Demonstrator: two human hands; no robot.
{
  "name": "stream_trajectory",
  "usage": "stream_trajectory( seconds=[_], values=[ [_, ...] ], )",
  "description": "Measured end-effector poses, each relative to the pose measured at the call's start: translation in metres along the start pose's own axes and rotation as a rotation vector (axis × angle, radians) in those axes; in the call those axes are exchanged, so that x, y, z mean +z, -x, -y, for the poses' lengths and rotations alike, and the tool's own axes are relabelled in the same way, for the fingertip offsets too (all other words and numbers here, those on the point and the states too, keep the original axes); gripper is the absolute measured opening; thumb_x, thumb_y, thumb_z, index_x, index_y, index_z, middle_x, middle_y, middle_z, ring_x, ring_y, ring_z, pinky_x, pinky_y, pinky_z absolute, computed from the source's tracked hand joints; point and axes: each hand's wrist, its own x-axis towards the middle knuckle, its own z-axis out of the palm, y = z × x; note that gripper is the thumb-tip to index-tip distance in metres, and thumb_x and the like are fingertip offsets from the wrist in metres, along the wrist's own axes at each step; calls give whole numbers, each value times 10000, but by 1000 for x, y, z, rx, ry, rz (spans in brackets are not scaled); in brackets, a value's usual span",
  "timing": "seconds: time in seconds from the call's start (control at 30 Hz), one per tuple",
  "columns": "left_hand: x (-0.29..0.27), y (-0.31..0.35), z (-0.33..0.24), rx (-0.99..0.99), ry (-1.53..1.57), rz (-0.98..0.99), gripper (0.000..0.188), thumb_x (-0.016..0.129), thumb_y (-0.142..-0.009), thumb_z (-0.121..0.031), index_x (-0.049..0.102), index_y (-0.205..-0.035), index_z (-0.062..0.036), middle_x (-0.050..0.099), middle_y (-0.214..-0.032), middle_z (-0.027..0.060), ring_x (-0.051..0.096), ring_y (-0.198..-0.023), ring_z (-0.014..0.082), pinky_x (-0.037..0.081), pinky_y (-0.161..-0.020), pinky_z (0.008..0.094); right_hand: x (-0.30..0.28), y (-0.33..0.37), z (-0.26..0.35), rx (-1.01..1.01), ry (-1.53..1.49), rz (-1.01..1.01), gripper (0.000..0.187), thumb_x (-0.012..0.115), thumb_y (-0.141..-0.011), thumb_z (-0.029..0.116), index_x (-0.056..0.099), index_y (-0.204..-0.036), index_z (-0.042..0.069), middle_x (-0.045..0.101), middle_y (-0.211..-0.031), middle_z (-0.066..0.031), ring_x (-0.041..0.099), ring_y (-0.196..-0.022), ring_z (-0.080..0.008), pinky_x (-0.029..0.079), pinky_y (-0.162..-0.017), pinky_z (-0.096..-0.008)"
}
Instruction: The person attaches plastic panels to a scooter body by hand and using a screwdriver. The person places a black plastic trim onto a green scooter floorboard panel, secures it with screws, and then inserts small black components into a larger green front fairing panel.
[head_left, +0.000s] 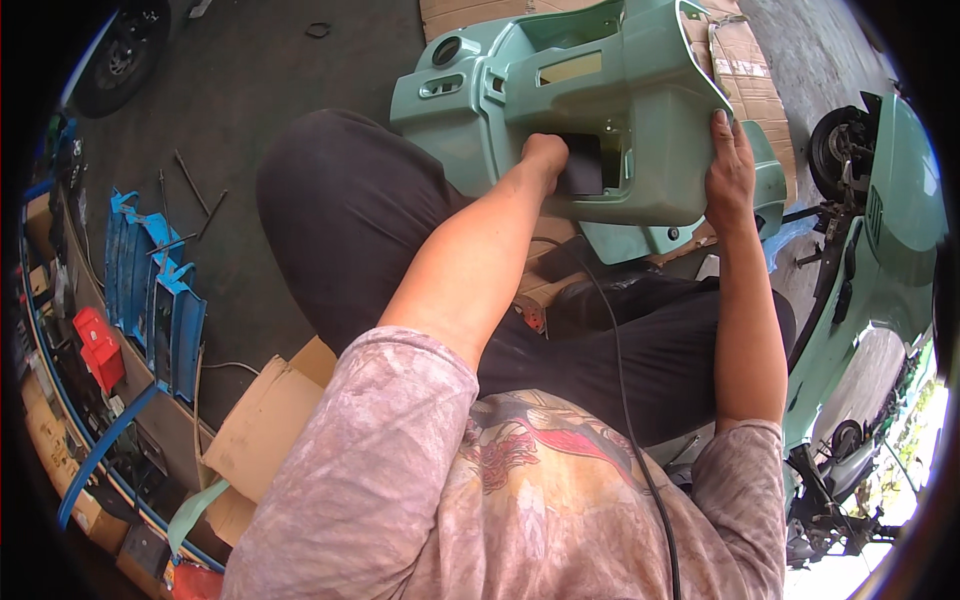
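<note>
A large pale-green moulded plastic motor-scooter body panel lies across my lap, with a round hole, slots and a rectangular opening in it. My left hand is closed at the left edge of a black flat piece that sits in the rectangular opening; its fingertips are hidden from view. At the panel's right edge, my right hand grips the rim, fingers along the outside and its thumb side toward the panel.
Cardboard is spread under and behind the panel. A green scooter stands at the right. On the left are blue metal parts, a red box, an open carton and thin rods. A black cable crosses my lap.
</note>
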Motion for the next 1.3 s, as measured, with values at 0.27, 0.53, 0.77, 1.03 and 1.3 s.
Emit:
stream_trajectory(
  seconds=[0.27, 0.53, 0.77, 1.03, 1.3],
  values=[
    [-9, -7, 9, 92, -370, -26, 307, 443, -865, -110, 615, -1067, 44, 634, -1065, 187, 626, -978, 265, 480, -778, 374, 4, 4, 2, -2, -15, 1, 377, 491, -998, 360, 553, -1097, 2, 626, -934, -50, 574, -807, -98, 468, -698, -232],
    [-1, -6, 12, 70, 384, -5, 337, 455, -828, -115, 627, -1085, 18, 637, -1022, 192, 605, -958, 277, 464, -801, 364, -2, -1, -2, 0, -21, -31, 384, 493, -999, 351, 555, -1091, -17, 631, -930, -52, 570, -800, -91, 465, -693, -229],
    [12, -15, 16, 243, 335, 7, 350, 414, -818, -121, 593, -1039, 83, 622, -961, 198, 584, -884, 287, 454, -792, 370, 9, -2, 2, -16, -45, 12, 397, 488, -998, 361, 546, -1164, 5, 630, -994, -55, 587, -850, -97, 480, -731, -228],
    [12, 25, -4, 405, 222, -26, 516, 432, -876, -347, 565, -1046, 122, 625, -965, 223, 600, -875, 309, 451, -805, 381, 8, -3, 0, -53, -41, 27, 405, 498, -994, 371, 550, -1162, 6, 625, -985, -38, 558, -858, -78, 462, -746, -218],
    [22, 30, -9, 352, 330, -56, 520, 434, -891, -407, 570, -1058, 66, 620, -1013, 183, 607, -905, 301, 464, -818, 396, 11, -1, 7, -17, -35, -1, 401, 491, -996, 367, 547, -1164, 7, 628, -984, -47, 584, -856, -94, 476, -733, -227]
  ],
)
